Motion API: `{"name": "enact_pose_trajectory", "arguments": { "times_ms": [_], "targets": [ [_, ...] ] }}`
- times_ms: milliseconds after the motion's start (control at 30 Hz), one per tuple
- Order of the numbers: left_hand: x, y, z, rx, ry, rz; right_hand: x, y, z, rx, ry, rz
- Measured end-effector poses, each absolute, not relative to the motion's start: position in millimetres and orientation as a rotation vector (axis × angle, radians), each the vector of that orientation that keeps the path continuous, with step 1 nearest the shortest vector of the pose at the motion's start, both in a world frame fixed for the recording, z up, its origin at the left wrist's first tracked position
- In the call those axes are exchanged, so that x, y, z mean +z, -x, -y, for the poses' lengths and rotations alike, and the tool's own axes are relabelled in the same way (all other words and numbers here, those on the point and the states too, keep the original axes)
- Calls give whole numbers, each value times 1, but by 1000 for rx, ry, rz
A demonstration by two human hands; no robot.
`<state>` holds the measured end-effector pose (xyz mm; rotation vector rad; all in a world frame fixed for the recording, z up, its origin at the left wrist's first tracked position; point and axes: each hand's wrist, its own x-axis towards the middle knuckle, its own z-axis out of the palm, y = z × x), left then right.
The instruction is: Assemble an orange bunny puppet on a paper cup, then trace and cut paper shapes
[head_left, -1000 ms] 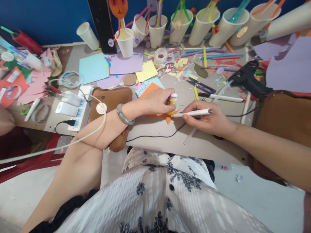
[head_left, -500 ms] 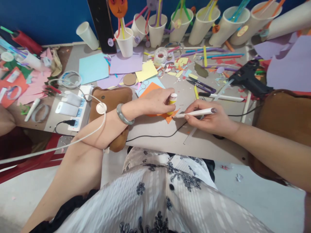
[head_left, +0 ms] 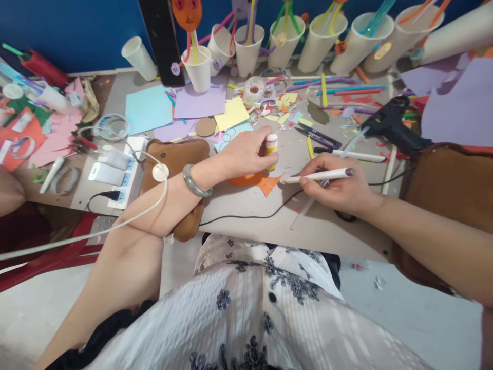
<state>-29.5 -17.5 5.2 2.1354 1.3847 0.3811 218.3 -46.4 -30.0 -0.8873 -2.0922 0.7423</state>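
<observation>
My left hand (head_left: 246, 151) is closed round a small yellow glue stick with a white cap (head_left: 271, 147), held upright a little above an orange paper cut-out (head_left: 259, 181) on the grey table (head_left: 246, 203). My right hand (head_left: 336, 189) grips a white pen (head_left: 319, 176), its tip pointing left at the orange paper's edge. A grey bangle (head_left: 194, 182) circles my left wrist, which rests on a brown cushion (head_left: 176, 156).
Paper cups with straws (head_left: 248, 49) line the back. Coloured sheets (head_left: 200, 103), scissors (head_left: 318, 136), a tape roll (head_left: 254, 88) and a black glue gun (head_left: 393, 123) lie behind my hands. A white power strip (head_left: 117, 172) sits left; a black cable (head_left: 246, 216) crosses the front.
My left hand has lifted the glue stick up and away from the orange paper. My right hand with the pen shifted slightly right.
</observation>
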Motion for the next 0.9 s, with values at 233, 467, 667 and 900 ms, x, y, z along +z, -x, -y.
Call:
{"name": "enact_pose_trajectory", "arguments": {
  "times_ms": [233,467,667,900],
  "targets": [
    [3,28,19,370,-2124,-1370,-31,-217,45,726,848,2095],
    [1,29,18,380,-2131,-1348,-34,-217,45,734,846,2102],
    [-1,30,17,387,-2135,-1336,-32,-215,47,756,868,2106],
    [-1,29,18,408,-2109,-1322,-31,-220,47,851,913,2021]
  ]
}}
